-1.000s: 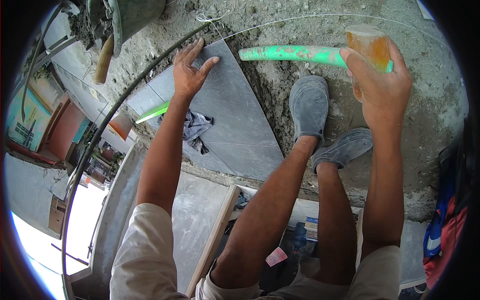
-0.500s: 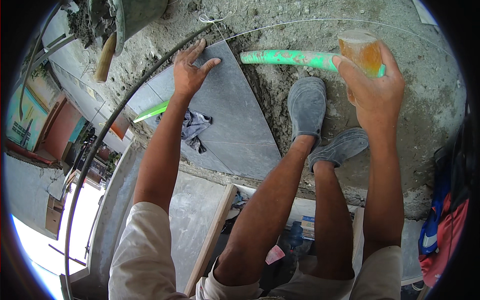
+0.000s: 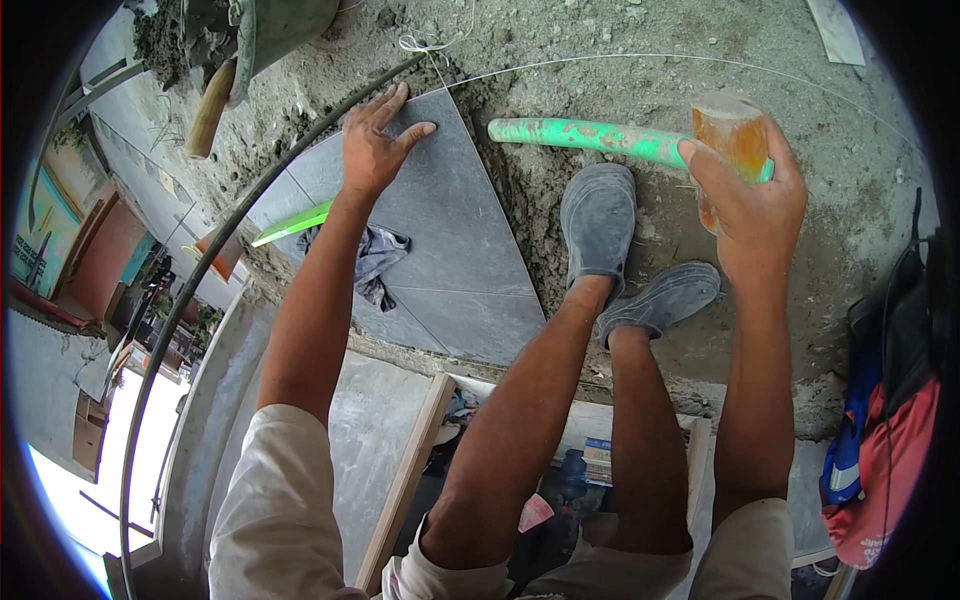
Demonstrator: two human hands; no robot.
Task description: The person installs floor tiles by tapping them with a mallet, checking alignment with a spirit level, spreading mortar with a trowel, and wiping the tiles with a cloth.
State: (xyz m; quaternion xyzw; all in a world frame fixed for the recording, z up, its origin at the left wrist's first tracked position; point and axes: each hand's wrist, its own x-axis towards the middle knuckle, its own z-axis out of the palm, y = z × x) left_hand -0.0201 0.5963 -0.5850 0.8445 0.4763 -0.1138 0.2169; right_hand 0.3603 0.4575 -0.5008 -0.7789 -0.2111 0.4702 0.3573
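Note:
My left hand (image 3: 375,140) lies with fingers spread on the grey floor tile (image 3: 440,190), close to its far corner. In my right hand (image 3: 755,205) is a rubber mallet (image 3: 730,135) with an amber head, gripped around the head. Its dirty green handle (image 3: 590,138) points left above the ground, toward the tile's right edge. A white string (image 3: 600,62) runs from a knot at the tile's far corner across to the right. A crumpled grey cloth (image 3: 378,258) and a bright green strip-like object (image 3: 290,224) lie on the tiles beside my left forearm.
A bucket (image 3: 290,35) with a wooden-handled tool (image 3: 212,110) stands at the far left. A dark hose or cable (image 3: 215,250) curves along the left. Rough mortar (image 3: 500,215) borders the tile. My grey clogs (image 3: 600,225) stand right of it. Red and blue fabric (image 3: 885,470) hangs at right.
The view has shifted slightly. The mallet appears a little lower and farther right, still in my right hand. My left hand stays on the tile.

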